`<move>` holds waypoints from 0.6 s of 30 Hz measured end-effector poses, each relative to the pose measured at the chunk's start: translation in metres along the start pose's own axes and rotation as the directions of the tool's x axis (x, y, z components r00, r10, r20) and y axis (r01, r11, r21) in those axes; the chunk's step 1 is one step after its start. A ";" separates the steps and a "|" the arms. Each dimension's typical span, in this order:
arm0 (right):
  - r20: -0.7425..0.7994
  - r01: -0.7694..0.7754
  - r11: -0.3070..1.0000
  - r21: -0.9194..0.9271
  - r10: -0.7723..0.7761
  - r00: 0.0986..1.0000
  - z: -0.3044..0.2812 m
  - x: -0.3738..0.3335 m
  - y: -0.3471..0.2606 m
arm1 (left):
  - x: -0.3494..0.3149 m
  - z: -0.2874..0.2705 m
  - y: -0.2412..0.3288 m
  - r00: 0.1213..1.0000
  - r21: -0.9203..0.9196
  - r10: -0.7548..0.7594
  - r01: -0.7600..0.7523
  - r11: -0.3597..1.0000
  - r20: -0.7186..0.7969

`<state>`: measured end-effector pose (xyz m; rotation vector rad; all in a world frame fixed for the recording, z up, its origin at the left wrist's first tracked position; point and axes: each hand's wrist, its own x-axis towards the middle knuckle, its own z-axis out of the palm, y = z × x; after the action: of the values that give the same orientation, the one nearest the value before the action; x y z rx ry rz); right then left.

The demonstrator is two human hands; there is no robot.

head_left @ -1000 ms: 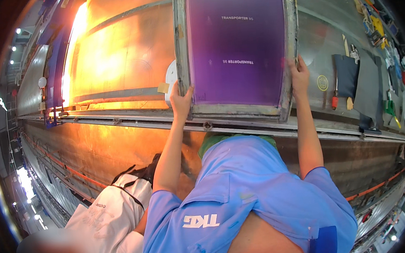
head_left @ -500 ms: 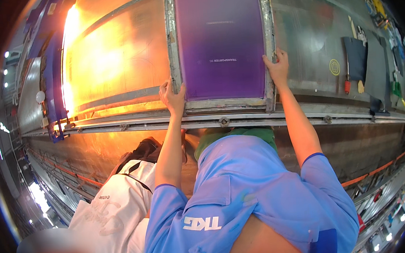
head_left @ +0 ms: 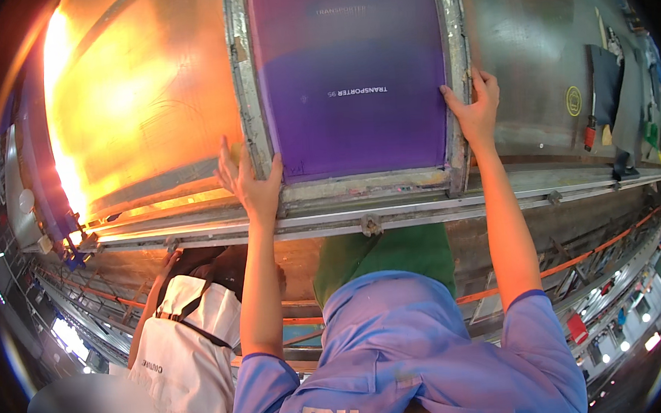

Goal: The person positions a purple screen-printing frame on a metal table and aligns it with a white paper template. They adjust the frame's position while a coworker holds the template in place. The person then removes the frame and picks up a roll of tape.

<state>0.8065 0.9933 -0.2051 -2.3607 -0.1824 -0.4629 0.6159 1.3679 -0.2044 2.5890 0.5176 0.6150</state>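
A screen printing frame (head_left: 359, 183) with purple mesh (head_left: 360, 133) lies flat in front of me, its worn grey bars edged with old tape or ink. Pale lettering shows on the mesh. My right hand (head_left: 478, 114) grips the right bar, thumb toward the mesh and fingers along the outer side. At the lower left corner, my left hand (head_left: 252, 185) has its fingers spread beside the left bar, the thumb lying near its inner edge. Nothing else is in either hand.
The frame rests on a long shiny table (head_left: 518, 51), brightly glaring at left. A metal rail (head_left: 421, 210) runs along its near edge. At right lie a dark sheet (head_left: 604, 84) and a red-handled tool (head_left: 590, 137). Another person in a white top (head_left: 189, 366) is close at my left.
The view has shifted, so the frame appears larger. My left hand's fingers have spread away from the left bar; my right hand stays on the right bar.
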 end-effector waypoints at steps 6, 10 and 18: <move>0.000 0.022 1.000 -0.005 -0.022 1.000 -0.008 -0.006 0.001 | -0.008 0.011 -0.014 1.000 -0.049 -0.003 0.002 0.999 -0.003; 0.021 0.018 1.000 0.002 -0.018 1.000 -0.008 -0.012 0.003 | -0.015 0.016 -0.015 1.000 -0.068 -0.015 0.015 0.998 0.005; 0.020 0.000 1.000 0.006 0.000 1.000 -0.009 -0.018 -0.002 | -0.021 0.011 -0.020 0.998 -0.044 -0.052 0.054 0.998 0.048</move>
<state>0.7866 0.9882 -0.2046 -2.3605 -0.1927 -0.4381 0.5988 1.3717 -0.2297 2.5323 0.5492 0.5415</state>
